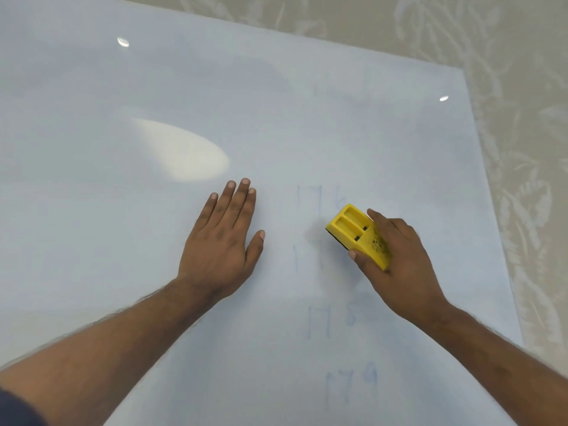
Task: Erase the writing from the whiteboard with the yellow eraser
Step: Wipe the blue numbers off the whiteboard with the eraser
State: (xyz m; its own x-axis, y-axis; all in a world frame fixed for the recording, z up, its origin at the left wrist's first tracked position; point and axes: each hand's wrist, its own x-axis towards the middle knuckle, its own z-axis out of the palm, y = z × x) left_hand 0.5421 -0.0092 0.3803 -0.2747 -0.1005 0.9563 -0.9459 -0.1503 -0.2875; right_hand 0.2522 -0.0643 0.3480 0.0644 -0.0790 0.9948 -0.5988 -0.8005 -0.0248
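A large whiteboard lies flat and fills most of the view. Faint blue digits show on it right of centre, with more faded rows of numbers lower down. My right hand grips the yellow eraser, thumb on its near side and fingers over its far edge, its dark pad pressed to the board just right of the faint digits. My left hand rests flat on the board, fingers spread a little, to the left of the writing and holding nothing.
The board's right edge runs diagonally down the right side. Beyond it and along the top lies a beige floor covering with a pale leaf pattern. Bright light glare reflects on the board left of centre.
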